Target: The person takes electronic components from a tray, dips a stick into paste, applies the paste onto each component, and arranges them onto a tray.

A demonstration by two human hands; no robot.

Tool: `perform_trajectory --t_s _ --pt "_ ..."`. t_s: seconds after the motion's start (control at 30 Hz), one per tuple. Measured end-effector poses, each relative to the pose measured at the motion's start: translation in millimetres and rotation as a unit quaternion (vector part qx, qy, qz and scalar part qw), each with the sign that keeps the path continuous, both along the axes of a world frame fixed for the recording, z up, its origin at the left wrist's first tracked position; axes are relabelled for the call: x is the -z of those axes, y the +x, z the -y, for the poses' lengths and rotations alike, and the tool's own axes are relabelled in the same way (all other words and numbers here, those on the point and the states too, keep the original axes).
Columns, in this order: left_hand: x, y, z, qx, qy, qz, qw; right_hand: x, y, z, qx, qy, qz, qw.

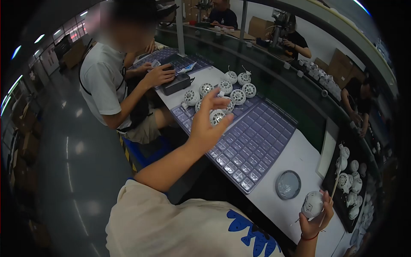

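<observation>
The right hand (319, 216) grasped a white shell (312, 204) at the near right, its thumb on one side and fingers wrapped around the other, just above the counter (304, 156). The left hand (206, 124) was stretched forward with fingers loosely spread—gripping nothing that showed—over a cluster (238, 97) of similar shells; whether a fingertip touched one could not be told. The held shell looked light and stiff, likely moulded plastic: smooth enough to slip under a slack grip, and its slotted wall might crack if squeezed hard. The sound hold seemed to be around its widest part, thumb against fingers, clear of the openings and of the thin strand beneath. Beside that hand lay a round dish (288, 185); farther in, a purple tray (257, 143) of small square cells ran up to the cluster. More shells stood on a dark tray (341, 208) to the right, and beyond the cluster a co-worker's hands (160, 76) rested by a black box (177, 85).
</observation>
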State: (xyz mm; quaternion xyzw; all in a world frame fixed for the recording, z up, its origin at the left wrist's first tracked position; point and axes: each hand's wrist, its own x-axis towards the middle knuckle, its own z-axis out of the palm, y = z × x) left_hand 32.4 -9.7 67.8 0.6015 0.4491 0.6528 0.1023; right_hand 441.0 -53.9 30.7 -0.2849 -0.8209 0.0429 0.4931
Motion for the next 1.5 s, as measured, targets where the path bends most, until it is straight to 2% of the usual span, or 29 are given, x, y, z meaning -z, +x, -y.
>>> perform_trajectory --t_s 0.07,0.1,0.17,0.23,0.27,0.33,0.4,0.47,0.53,0.6,0.67,0.77,0.93,1.0,1.13,1.2,1.33,1.5 --pt "6 30 9 0.145 -0.013 -0.071 0.987 14 -2 -13 -0.009 -0.041 -0.071 0.997" --pt "8 50 13 0.222 -0.031 -0.108 0.969 8 -12 -14 -0.014 -0.015 -0.030 0.999" --pt "16 90 17 0.369 -0.059 -0.085 0.924 -4 -28 -13 -0.012 0.008 0.018 1.000" --pt "26 122 15 0.512 -0.085 0.009 0.855 -21 -43 -12 -0.038 0.060 0.093 0.993" --pt "26 128 14 0.528 -0.088 0.012 0.845 -26 -50 -10 -0.045 0.082 0.129 0.987" --pt "24 143 17 0.631 -0.189 0.059 0.750 -24 -60 -9 -0.042 0.074 0.092 0.992" --pt "31 150 17 0.617 -0.242 0.085 0.744 -21 -63 -7 -0.051 0.055 0.054 0.996" --pt "32 144 19 0.605 -0.298 0.113 0.729 -21 -60 -1 -0.049 0.019 0.075 0.996" --pt "35 135 17 0.604 -0.330 0.170 0.706 -28 -54 9 -0.004 0.010 0.057 0.998" --pt "38 124 15 0.558 -0.337 0.242 0.719 -29 -36 20 0.011 -0.020 0.008 1.000" --pt "56 112 10 0.518 -0.327 0.322 0.722 -31 -22 28 0.075 -0.036 -0.023 0.996" --pt "57 104 5 0.499 -0.296 0.408 0.705 -19 -3 34 0.103 -0.113 -0.055 0.987" --pt "75 91 3 0.526 -0.297 0.401 0.688 -1 -1 32 0.101 -0.143 0.014 0.984" --pt "80 90 1 0.507 -0.297 0.341 0.734 4 -3 26 0.084 -0.150 0.019 0.985" --pt "75 93 1 0.442 -0.352 0.337 0.753 11 -7 17 0.050 -0.190 0.027 0.980" --pt "72 94 2 0.386 -0.377 0.285 0.793 15 -8 16 0.044 -0.211 0.026 0.976" --pt "65 99 1 0.331 -0.404 0.297 0.799 20 -4 10 0.036 -0.209 0.035 0.977" --pt "68 96 -1 0.318 -0.423 0.296 0.795 26 1 9 0.013 -0.236 0.011 0.972"
